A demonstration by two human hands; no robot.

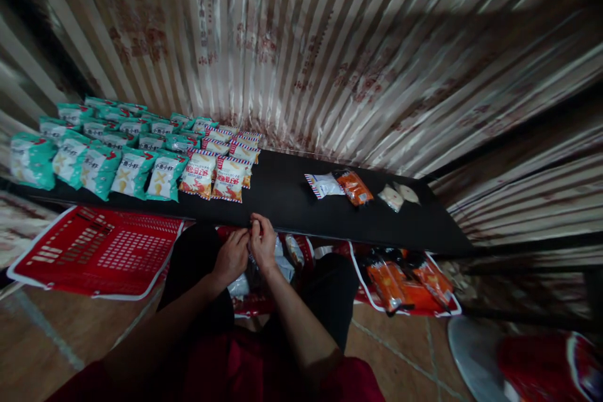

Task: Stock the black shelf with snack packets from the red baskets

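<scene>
My left hand (232, 257) and my right hand (262, 244) are close together at the front edge of the black table, above a red basket (254, 308) between my knees. The fingers of both are curled in and nearly meet. Whatever lies between them is hidden or too small to name. Whitish packets (284, 268) fill the basket just below. On the table beyond my left hand, several white-and-orange snack bags (228, 179) with striped edges stand in rows. Many teal snack bags (130, 173) stand in rows to their left.
On the table (282, 179) to the right lie a striped-edge bag (325, 186), an orange packet (355, 188) and two pale clear-wrapped pieces (392, 197). A red basket (113, 251) is at left; another (421, 301) holds orange packets. A striped curtain (301, 44) hangs behind.
</scene>
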